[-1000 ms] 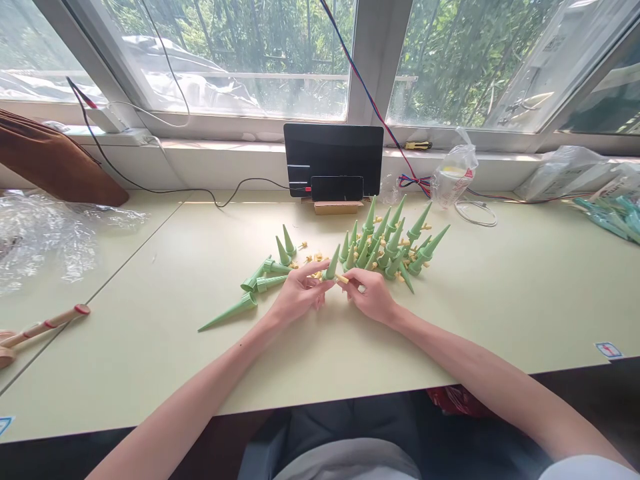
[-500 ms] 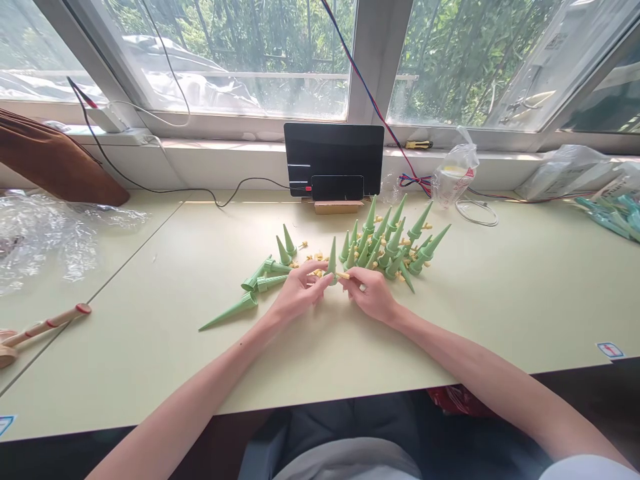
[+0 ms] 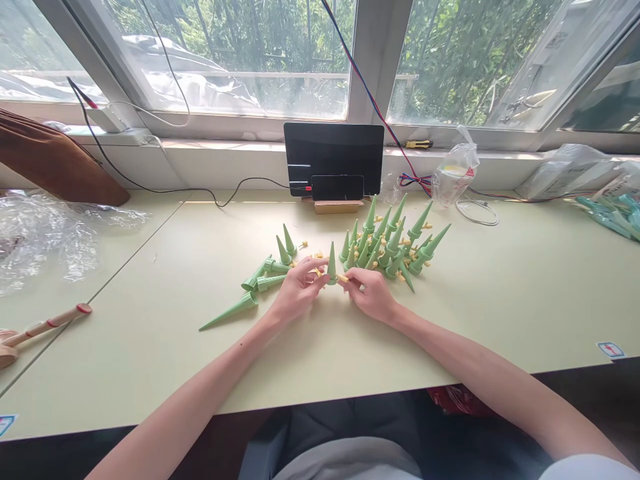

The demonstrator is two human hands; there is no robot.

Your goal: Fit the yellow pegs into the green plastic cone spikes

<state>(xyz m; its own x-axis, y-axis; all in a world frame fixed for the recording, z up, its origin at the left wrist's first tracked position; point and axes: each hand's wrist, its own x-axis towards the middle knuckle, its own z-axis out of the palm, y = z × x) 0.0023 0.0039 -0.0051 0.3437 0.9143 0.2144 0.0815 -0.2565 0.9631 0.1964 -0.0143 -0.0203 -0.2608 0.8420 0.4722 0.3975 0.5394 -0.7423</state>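
As our left hand (image 3: 296, 291) grips an upright green plastic cone (image 3: 332, 264), our right hand (image 3: 373, 295) pinches a yellow plastic peg (image 3: 343, 278) at right.

Cones (image 3: 395, 240) on the table (image 3: 500, 287) — screen (image 3: 335, 150) behind them.

The green cones (image 3: 395, 240) look like matt plastic, the screen (image 3: 333, 150) glossy, the wrap (image 3: 75, 237) shiny, the stick (image 3: 50, 325) wooden.

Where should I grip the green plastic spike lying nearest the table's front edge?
Probably its wide collar, from above on the near side: the green plastic spike lies flat, tapers to a tip, and other spikes lie beyond it.
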